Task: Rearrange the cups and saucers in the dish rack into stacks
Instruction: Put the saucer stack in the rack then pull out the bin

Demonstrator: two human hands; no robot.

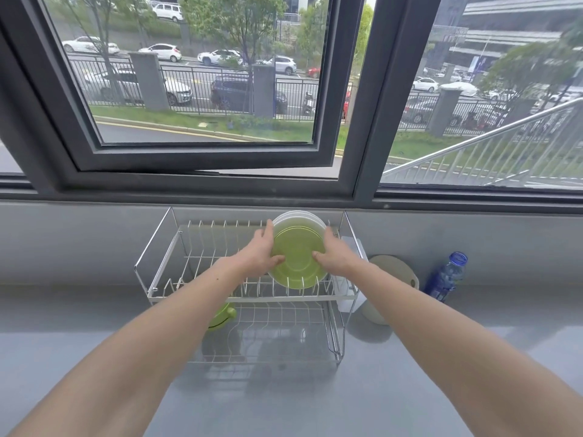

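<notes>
A two-tier wire dish rack (164, 272) stands on the grey counter below the window. On its upper tier, at the right, a stack of saucers stands on edge, with a green saucer (298, 263) in front and white saucers (299, 217) behind it. My left hand (262, 252) grips the stack's left rim and my right hand (334, 255) grips its right rim, thumbs on the green face. A green cup (222, 315) sits on the lower tier at the left, mostly hidden by my left forearm.
A round beige board (396, 269) leans on the wall right of the rack, with a blue water bottle (444, 277) further right. A white holder (350, 244) hangs on the rack's right end. An open window sash juts inward above.
</notes>
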